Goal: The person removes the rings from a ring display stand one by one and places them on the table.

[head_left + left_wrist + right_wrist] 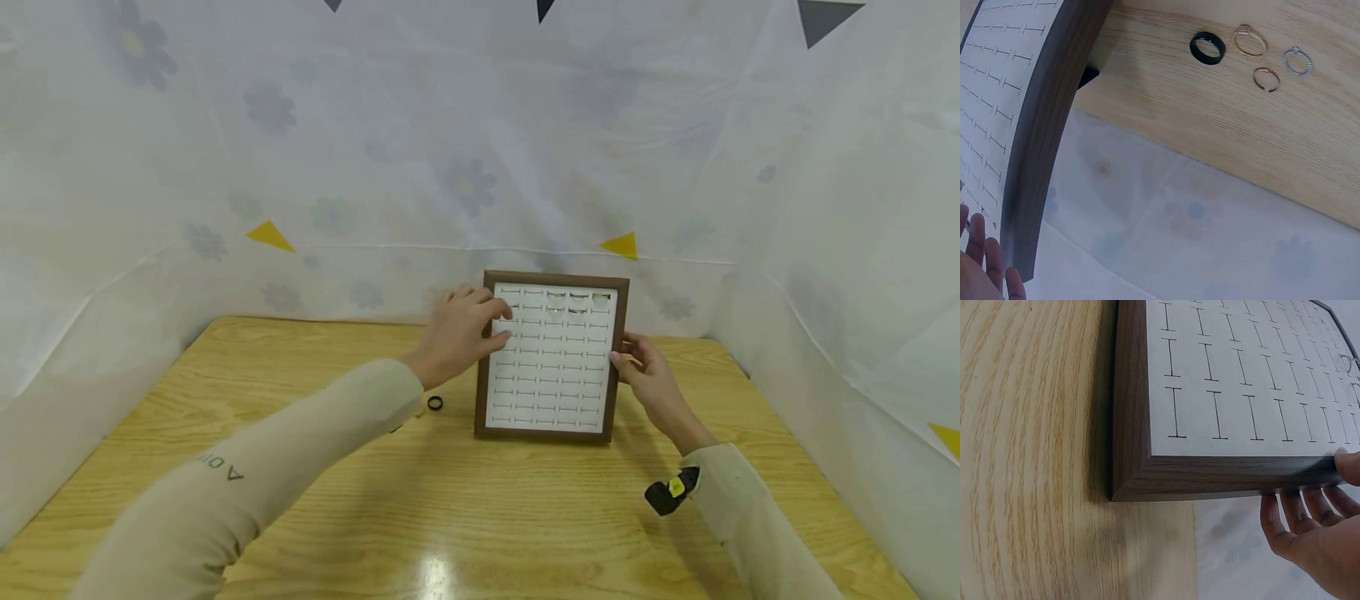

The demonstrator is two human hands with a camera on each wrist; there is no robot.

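A person sat at a wooden tabletop [225, 358]. Left of centre in the head view, four loose rings, one a black ring [435, 403], lay on the wood. The left hand [457, 333], its grip apart, rested its fingers on the upper left of a brown-framed ring display board [553, 433]. The board stood centre frame, propped upright and leaning back, white slotted face toward the person, long axis running bottom to top. A few rings sat in its top row. At the board's right edge, the right hand [648, 375] pinched the frame. The step appeared to be steadying the board; the next move probably called for fetching a loose ring.
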